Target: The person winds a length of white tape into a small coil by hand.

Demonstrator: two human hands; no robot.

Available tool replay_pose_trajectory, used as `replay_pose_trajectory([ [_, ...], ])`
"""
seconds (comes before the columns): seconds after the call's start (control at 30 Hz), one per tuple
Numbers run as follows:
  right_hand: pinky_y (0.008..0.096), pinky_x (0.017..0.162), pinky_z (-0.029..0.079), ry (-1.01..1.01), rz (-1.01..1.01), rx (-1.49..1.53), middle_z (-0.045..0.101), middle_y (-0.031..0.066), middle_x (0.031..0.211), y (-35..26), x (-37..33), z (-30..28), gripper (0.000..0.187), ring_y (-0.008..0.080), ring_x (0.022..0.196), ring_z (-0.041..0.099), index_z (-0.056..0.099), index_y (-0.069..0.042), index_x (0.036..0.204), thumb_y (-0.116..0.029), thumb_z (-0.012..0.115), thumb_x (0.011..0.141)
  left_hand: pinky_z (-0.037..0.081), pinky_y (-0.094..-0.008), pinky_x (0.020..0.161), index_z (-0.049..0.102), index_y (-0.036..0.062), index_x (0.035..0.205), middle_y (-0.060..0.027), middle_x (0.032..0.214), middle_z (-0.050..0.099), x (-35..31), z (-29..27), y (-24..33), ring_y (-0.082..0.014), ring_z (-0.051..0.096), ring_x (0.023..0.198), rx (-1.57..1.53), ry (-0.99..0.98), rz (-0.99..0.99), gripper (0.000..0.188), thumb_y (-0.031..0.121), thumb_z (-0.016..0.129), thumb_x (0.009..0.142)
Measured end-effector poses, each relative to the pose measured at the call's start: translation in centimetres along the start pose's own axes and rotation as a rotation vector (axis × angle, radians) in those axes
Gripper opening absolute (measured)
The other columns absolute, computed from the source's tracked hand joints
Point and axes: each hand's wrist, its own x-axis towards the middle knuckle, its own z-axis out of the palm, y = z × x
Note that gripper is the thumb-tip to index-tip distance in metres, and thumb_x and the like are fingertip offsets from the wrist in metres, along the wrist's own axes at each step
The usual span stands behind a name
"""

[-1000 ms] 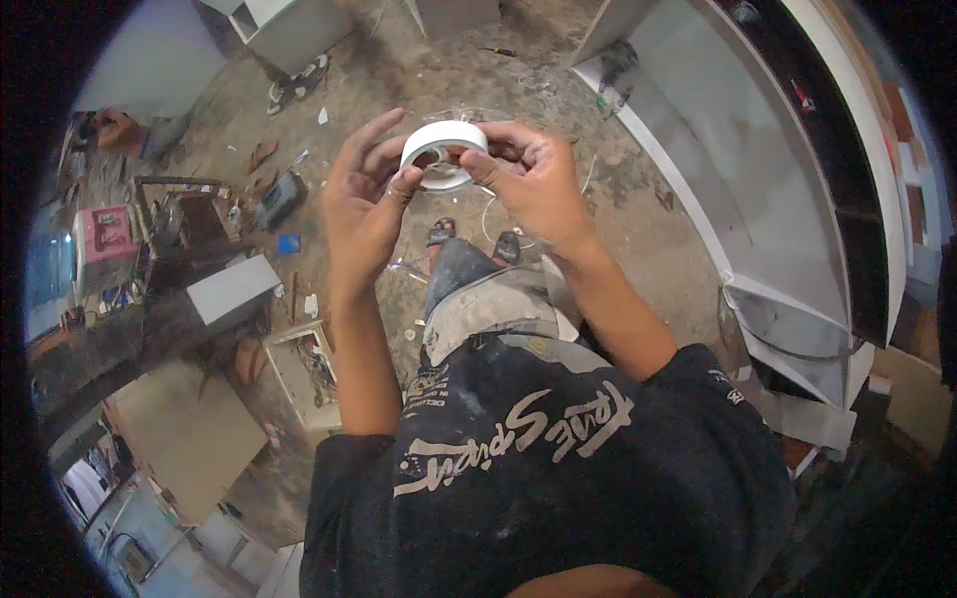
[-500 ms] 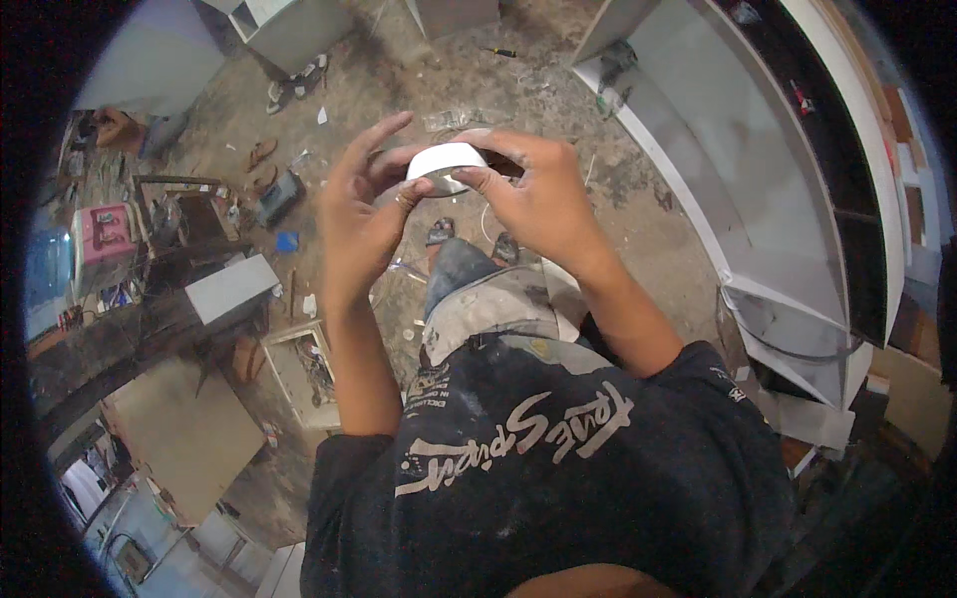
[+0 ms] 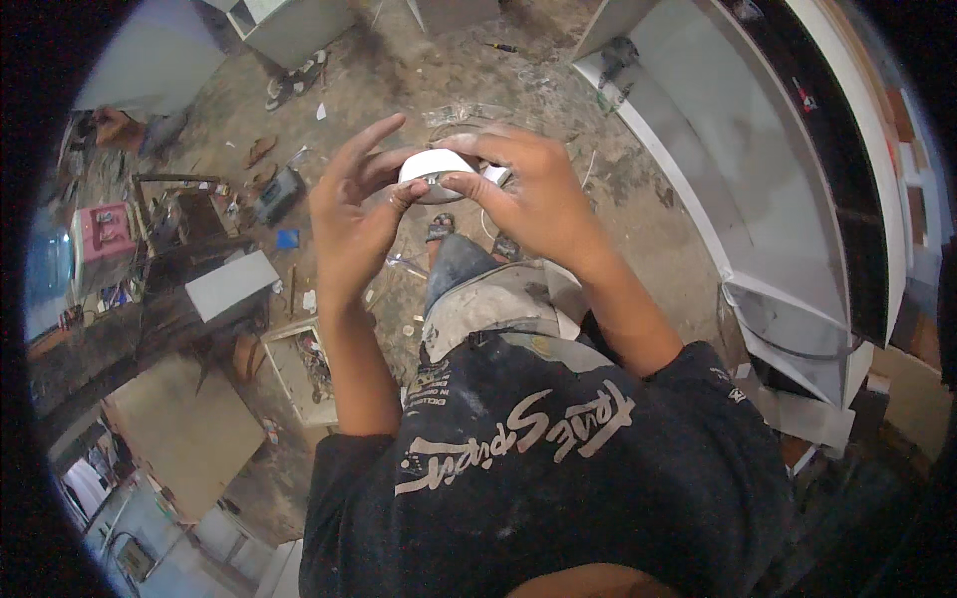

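Note:
Between my two hands is a white, shallow round piece (image 3: 437, 162), held up in front of me above the floor. Its smooth rim faces away and a greyish, hollow-looking side is turned toward me; what exactly it is I cannot make out. My left hand (image 3: 364, 189) pinches its left edge with the thumb, the index finger raised free. On the other side my right hand (image 3: 523, 189) closes on it, thumb on the near side and fingers behind. A small white bit (image 3: 495, 174) shows by the right palm. Partly hidden below, a thin white cord (image 3: 485, 221) hangs.
A large whitish cabinet (image 3: 738, 179) lies along the right. On the left stand a cluttered bench (image 3: 110, 329), a pink box (image 3: 105, 231) and a white board (image 3: 234, 286). An open drawer-like box (image 3: 289, 364) sits beside my left forearm. Scraps and a screwdriver (image 3: 501, 47) litter the floor.
Both hands have shifted slightly left with the round piece, which has tilted a little. The small white bit by my right palm has come into view.

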Motion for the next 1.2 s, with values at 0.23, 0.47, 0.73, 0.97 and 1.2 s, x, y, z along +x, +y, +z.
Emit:
replay_pose_trajectory([
  [0.23,0.0276,0.072,0.054,0.226,0.389,0.828,0.071,0.0116,0.096,0.3,-0.6,1.7,0.031,0.0164,0.081,0.067,0.064,0.004,0.109,-0.011,0.074,0.084,0.052,-0.0316,0.086,0.051,-0.0031,0.131,-0.0141,0.106,0.067,0.1,0.2,-0.8,-0.0189,0.063,0.099,-0.102,0.038,-0.024,0.058,-0.005,0.073,0.078],
  [0.47,0.0317,0.077,0.055,0.082,0.218,0.534,0.068,0.0115,0.105,1.8,-1.7,2.5,0.049,0.0194,0.087,0.067,0.056,0.001,0.124,-0.011,0.075,0.082,0.051,-0.0304,0.089,0.05,-0.0025,0.134,-0.0133,0.108,0.067,0.3,-0.4,-0.2,-0.0183,0.063,0.101,0.045,0.021,-0.011,0.055,0.001,0.072,0.083],
  [0.73,0.0298,0.073,0.052,-0.087,0.16,0.215,0.071,0.0142,0.096,1.3,0.7,-0.4,0.038,0.0193,0.079,0.068,0.066,-0.002,0.114,-0.008,0.074,0.078,0.052,-0.0309,0.087,0.051,-0.0027,0.132,-0.0135,0.106,0.067,0.5,0.4,-0.7,-0.019,0.064,0.101,0.02,0.001,0.025,0.056,0.001,0.074,0.081],
  [0.97,0.0254,0.075,0.053,0.132,0.48,0.982,0.07,0.007,0.098,2.0,-1.8,3.7,0.033,0.0133,0.084,0.066,0.064,0.004,0.111,-0.014,0.075,0.085,0.051,-0.0313,0.088,0.052,-0.0026,0.13,-0.0137,0.108,0.067,0.7,0.0,-1.2,-0.019,0.064,0.099,-0.114,0.037,0.001,0.052,-0.002,0.072,0.082],
  [1.2,0.0354,0.08,0.053,0.005,-0.027,0.151,0.07,0.0087,0.101,0.2,1.3,-0.4,0.04,0.019,0.085,0.067,0.066,-0.003,0.112,-0.022,0.08,0.079,0.051,-0.031,0.085,0.052,-0.0007,0.132,-0.0132,0.108,0.067,0.9,-0.5,-0.9,-0.0191,0.064,0.099,-0.035,-0.016,0.012,0.052,-0.002,0.07,0.083],
])
